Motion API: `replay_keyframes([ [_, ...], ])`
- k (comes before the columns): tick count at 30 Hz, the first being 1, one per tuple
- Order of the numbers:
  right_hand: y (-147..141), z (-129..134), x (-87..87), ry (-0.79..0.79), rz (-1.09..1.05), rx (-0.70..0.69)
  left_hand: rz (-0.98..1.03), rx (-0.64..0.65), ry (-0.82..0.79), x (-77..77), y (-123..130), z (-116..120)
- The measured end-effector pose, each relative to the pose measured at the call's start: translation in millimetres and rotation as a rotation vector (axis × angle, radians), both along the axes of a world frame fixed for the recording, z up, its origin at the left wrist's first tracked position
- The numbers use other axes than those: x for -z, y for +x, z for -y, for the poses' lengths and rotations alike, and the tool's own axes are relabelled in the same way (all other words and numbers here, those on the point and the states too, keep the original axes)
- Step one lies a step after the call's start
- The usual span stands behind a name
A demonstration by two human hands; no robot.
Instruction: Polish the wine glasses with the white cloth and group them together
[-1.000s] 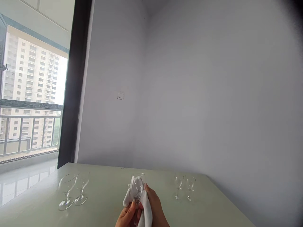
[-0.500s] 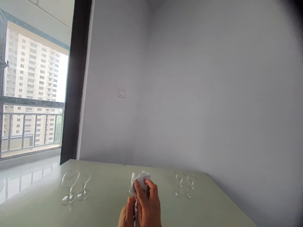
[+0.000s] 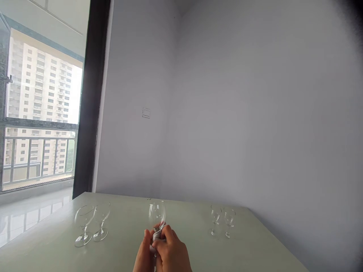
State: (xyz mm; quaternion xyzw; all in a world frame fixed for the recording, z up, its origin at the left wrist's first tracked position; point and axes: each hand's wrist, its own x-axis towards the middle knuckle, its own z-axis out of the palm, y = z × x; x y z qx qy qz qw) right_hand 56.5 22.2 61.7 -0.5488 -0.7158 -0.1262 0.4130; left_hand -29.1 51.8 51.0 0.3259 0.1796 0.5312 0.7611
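Clear glass rises from between two hands in the head view: the bowl of the wine glass (image 3: 157, 213) stands at twelve o'clock from them, its rim uppermost. The left hand (image 3: 143, 253) closes around the lower part of the glass, some of its fingers hidden. The right hand (image 3: 172, 249) pinches the white cloth (image 3: 155, 236) against the stem just below the bowl. Half a second earlier the cloth covers much of the bowl, with the right hand's fingers spread over it; now the bowl is bare and both cloth and fingers sit lower. On the green table (image 3: 121, 241), two glasses (image 3: 101, 221) stand at ten o'clock and two smaller glasses (image 3: 216, 217) at two o'clock.
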Motion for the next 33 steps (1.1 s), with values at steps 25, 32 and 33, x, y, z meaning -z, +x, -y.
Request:
replay_keyframes([
  [25,15,30,-53.9,-0.56,-0.555,-0.533,0.157,0.131,-0.13,-11.3,-9,3],
  [32,30,38,-57.9,-0.718,-0.541,-0.475,0.145,0.179,-0.241,-19.9,-3,15],
  [33,28,36,-55.9,-0.67,-0.537,-0.501,0.161,0.169,-0.249,-20.5,-2,15],
])
